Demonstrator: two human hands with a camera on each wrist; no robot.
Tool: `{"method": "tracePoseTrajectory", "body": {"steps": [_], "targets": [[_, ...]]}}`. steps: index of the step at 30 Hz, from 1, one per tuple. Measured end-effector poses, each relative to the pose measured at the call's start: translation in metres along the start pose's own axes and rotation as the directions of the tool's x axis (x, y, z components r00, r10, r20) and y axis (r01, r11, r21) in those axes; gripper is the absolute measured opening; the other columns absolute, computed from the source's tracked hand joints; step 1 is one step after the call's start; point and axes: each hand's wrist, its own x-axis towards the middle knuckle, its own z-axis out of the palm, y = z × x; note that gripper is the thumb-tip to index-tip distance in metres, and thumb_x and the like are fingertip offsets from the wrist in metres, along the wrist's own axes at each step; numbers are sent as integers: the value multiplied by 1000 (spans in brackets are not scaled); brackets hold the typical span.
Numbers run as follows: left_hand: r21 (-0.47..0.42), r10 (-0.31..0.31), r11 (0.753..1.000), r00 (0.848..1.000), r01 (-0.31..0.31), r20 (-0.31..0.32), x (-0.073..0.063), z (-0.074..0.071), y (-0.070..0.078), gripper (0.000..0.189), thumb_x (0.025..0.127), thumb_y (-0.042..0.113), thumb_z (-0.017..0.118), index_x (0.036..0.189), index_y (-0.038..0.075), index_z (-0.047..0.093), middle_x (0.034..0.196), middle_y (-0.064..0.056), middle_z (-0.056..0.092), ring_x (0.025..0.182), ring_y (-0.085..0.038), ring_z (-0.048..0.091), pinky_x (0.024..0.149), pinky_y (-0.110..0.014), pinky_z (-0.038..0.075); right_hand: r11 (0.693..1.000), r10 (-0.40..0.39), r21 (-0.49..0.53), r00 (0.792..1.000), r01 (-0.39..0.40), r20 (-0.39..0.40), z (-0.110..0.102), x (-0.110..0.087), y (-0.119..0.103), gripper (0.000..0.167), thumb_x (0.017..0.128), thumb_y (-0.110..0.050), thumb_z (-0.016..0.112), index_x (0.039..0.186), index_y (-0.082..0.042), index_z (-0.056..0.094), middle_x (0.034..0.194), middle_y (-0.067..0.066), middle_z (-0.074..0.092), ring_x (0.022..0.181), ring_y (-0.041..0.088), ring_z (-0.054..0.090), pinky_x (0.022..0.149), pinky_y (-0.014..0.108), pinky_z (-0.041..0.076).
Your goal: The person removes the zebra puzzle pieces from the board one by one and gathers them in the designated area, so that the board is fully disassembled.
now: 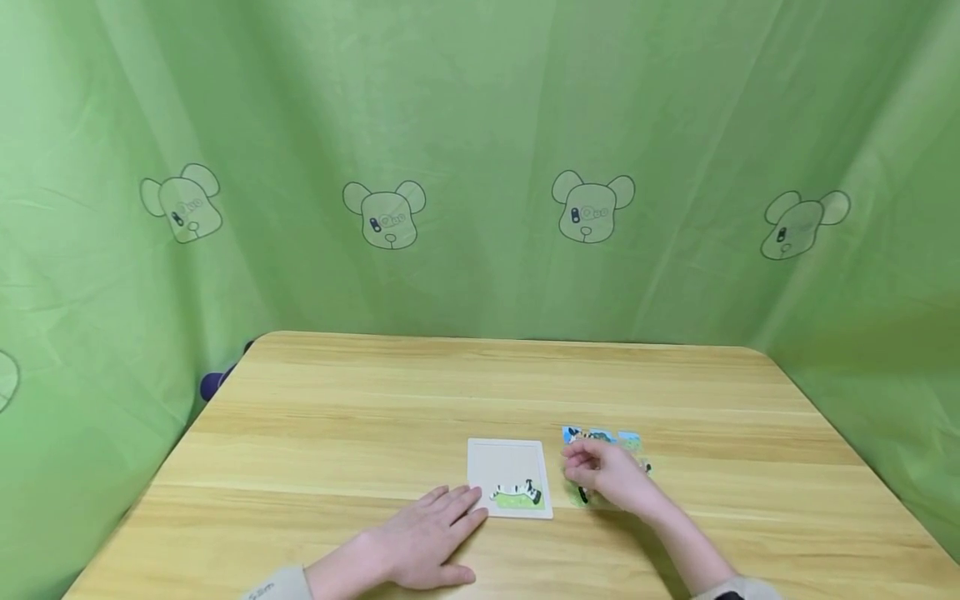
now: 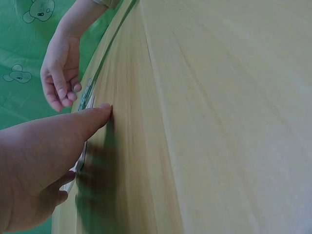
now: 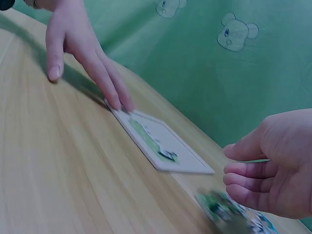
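Note:
A white square puzzle tray (image 1: pixel 492 463) lies on the table, with a green puzzle piece (image 1: pixel 517 500) showing part of a zebra along its near side. My left hand (image 1: pixel 423 537) stretches its fingertips onto the tray's left edge; its thumb is spread toward the tabletop. Right of the tray, my right hand (image 1: pixel 611 477) hovers over loose puzzle pieces (image 1: pixel 628 438) in blue, green and black-and-white, covering some of them. Its fingers bend loosely, and the right wrist view shows nothing between thumb and fingers. Those pieces (image 3: pixel 226 212) look blurred there.
The wooden table (image 1: pixel 360 400) has rounded far corners. Green curtains (image 1: pixel 480 100) printed with bear heads hang behind it and at both sides. Something purple (image 1: pixel 212 384) pokes out by the table's left edge.

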Motion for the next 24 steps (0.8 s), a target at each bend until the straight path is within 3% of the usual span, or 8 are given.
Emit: {"method": "tracePoseTrajectory", "body": {"steps": [10, 24], "targets": [[21, 3, 1000, 1000, -3, 11, 1, -1, 0, 74, 90, 61, 37, 144, 10, 32, 149, -13, 26, 136, -25, 26, 109, -39, 25, 995, -89, 48, 987, 83, 134, 36, 16, -17, 30, 77, 0, 68, 105, 8, 60, 88, 7, 62, 80, 19, 57, 71, 21, 51], [8, -2, 1000, 1000, 2, 15, 1, 0, 1, 74, 91, 60, 37, 144, 10, 33, 149, -14, 27, 136, -26, 25, 110, -39, 25, 980, -144, -121, 982, 159, 124, 62, 19, -22, 28, 68, 1, 72, 95, 1, 64, 79, 0, 54, 71, 12, 50, 63, 21, 46]]}}
